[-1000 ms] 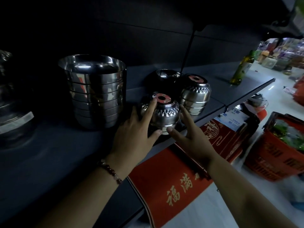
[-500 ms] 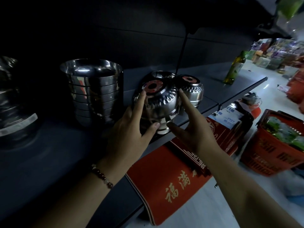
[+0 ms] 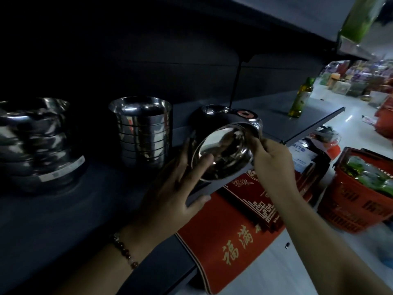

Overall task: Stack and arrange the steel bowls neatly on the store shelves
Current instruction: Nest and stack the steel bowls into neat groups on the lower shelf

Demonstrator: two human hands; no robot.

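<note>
I hold a steel bowl (image 3: 225,151) above the front edge of the dark shelf (image 3: 63,213), tilted so its shiny inside faces me. My left hand (image 3: 176,188) cups its lower left side and my right hand (image 3: 270,158) grips its right rim. Behind it stands an upturned patterned bowl (image 3: 247,116) with a red ring on its base, and an upright bowl (image 3: 214,109) beside that. A tall stack of nested steel bowls (image 3: 143,130) stands to the left. A larger stack (image 3: 36,141) with a barcode label sits at the far left.
A green glass bottle (image 3: 301,99) stands further right on the shelf. Red boxes with gold lettering (image 3: 238,231) lie on the lower shelf under my hands. A red shopping basket (image 3: 359,196) with goods stands on the floor to the right. An upper shelf (image 3: 297,24) overhangs.
Both hands lifted the patterned bowl off the shelf and turned it over, so its open inside now faces me instead of its red-ringed base. The view shifted right and closer.
</note>
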